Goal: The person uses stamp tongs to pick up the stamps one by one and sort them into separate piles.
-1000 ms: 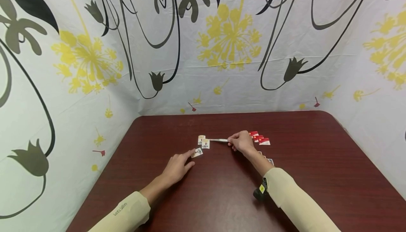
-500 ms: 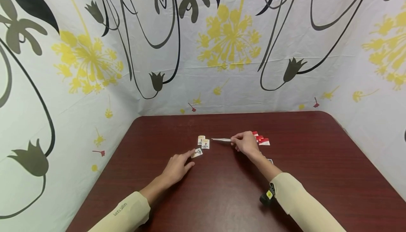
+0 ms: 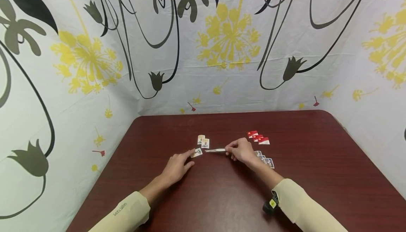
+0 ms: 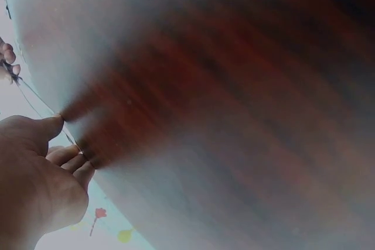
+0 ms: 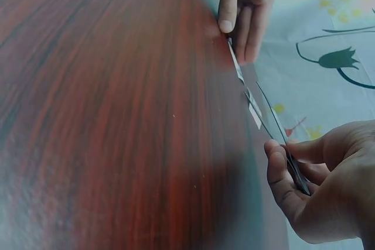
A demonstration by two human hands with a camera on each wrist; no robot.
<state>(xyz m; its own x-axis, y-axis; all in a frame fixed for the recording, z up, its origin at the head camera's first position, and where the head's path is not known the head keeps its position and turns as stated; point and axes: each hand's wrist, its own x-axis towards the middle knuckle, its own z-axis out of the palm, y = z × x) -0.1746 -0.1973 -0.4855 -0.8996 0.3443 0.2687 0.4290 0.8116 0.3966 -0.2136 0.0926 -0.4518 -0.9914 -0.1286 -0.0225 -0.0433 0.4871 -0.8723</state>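
My right hand (image 3: 241,151) pinches a pair of slim tweezers (image 3: 216,150) between thumb and fingers. In the right wrist view the tips of the tweezers (image 5: 282,128) stand apart. They point left toward a small stamp-like picture card (image 3: 198,152), with a narrow gap in the head view. My left hand (image 3: 175,168) touches the left edge of that card with an extended index finger, thumb held out to the side. Just behind it lie two similar yellowish cards, a nearer one (image 3: 205,143) slightly overlapping a farther one (image 3: 201,139).
Several red-and-white cards (image 3: 263,140) lie in a slanting row behind my right hand. Several greyish picture cards (image 3: 269,163) overlap by my right forearm, which partly covers them. The dark red table (image 3: 203,196) reaches back to a flowered cloth wall (image 3: 234,87).
The tweezers first drew back right from the two yellowish cards, then came left and nearer to me, level with the front card. My left hand has kept its place.
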